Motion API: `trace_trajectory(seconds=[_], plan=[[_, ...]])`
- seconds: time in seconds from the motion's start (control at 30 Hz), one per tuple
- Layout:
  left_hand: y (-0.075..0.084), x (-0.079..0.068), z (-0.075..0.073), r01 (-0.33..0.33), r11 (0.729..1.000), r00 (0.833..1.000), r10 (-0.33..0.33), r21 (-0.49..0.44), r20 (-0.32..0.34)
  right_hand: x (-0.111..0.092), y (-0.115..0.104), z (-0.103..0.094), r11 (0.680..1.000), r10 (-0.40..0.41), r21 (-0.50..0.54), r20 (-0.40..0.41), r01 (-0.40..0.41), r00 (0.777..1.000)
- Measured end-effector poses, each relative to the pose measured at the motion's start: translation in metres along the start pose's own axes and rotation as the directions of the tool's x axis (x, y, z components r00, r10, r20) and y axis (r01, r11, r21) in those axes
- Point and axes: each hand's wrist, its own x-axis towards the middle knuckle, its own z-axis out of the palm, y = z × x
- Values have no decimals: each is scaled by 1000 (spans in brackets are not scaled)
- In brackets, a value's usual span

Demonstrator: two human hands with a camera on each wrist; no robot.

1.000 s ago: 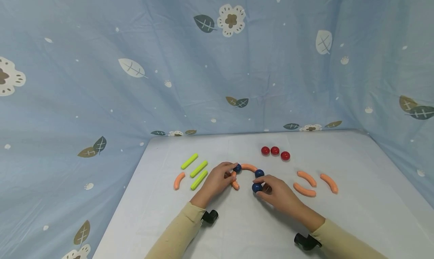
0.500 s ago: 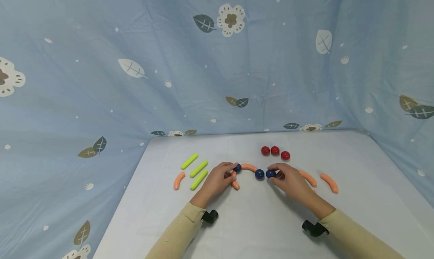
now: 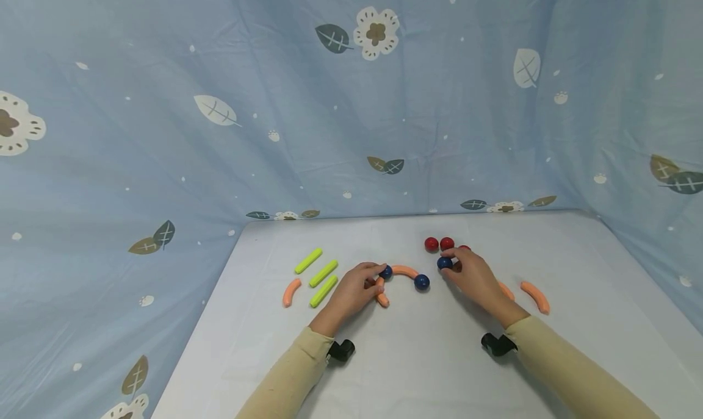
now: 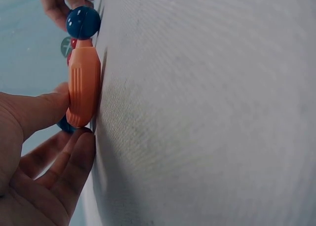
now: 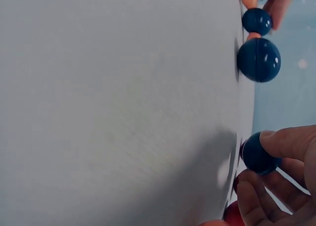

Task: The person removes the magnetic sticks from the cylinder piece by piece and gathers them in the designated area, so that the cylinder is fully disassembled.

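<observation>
My left hand (image 3: 353,290) holds a curved orange rod (image 4: 84,85), the thumb on its side and the fingers by its near end. At the rod's far end in the head view, a blue ball (image 3: 387,272) lies by the fingertips. From it a second curved orange rod (image 3: 405,270) runs to another blue ball (image 3: 421,283), forming an arc on the table. To the right, my right hand (image 3: 476,280) pinches a third blue ball (image 5: 258,154) between thumb and fingers. Red balls (image 3: 431,244) lie just beyond it, one partly hidden by that hand.
Several straight green rods (image 3: 323,274) and one curved orange rod (image 3: 292,293) lie left of the left hand. At the right lies a loose curved orange rod (image 3: 535,297); others there are partly or wholly covered by the right hand. A patterned blue cloth (image 3: 307,132) hangs behind the white table (image 3: 395,370).
My right hand has carried its blue ball away from the arc, first rightward, then back toward the red balls. The left hand has stayed in place on the orange rod.
</observation>
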Motion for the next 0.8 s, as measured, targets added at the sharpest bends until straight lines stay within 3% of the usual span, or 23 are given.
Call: trace_trajectory(seconds=[0.33,0.8], plan=[[-1,1,2,13,1000,1000,-13,-12,2,10,3,1,997,70,-40,29,-69,997],[-2,0,1,17,1000,1000,-17,-15,-5,10,3,4,995,88,-40,18,-88,996]])
